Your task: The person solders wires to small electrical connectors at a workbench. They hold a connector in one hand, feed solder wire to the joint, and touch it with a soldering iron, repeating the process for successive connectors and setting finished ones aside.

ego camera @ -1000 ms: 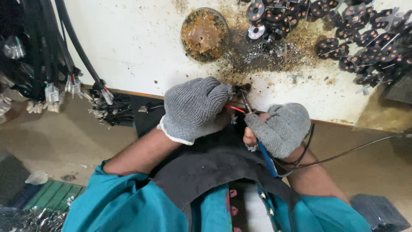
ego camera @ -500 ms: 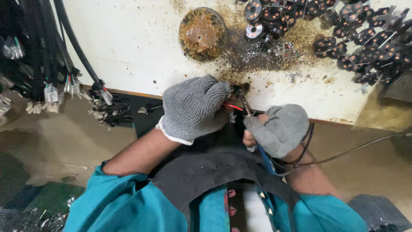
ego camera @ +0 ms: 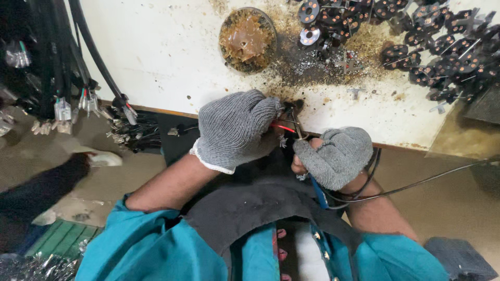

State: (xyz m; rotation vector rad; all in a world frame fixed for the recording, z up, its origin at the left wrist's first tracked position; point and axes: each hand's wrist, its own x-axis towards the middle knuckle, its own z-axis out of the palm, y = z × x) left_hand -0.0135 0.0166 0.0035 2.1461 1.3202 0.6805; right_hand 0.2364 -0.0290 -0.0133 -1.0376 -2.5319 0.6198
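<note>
Your left hand [ego camera: 235, 130] is clamped on the red wire [ego camera: 282, 127] at the near edge of the counter [ego camera: 166, 57]; your right hand [ego camera: 336, 156] is closed on the blue-handled tool [ego camera: 316, 188] just beside it. Brace both wrists and keep the tip steady on the wire end.

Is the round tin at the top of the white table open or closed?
Open. The round tin shows no lid, and brown paste is visible inside it on the white table.

Round tin [ego camera: 247, 39] on table [ego camera: 166, 57], parts heap [ego camera: 437, 47] right, perhaps connectors.
</note>
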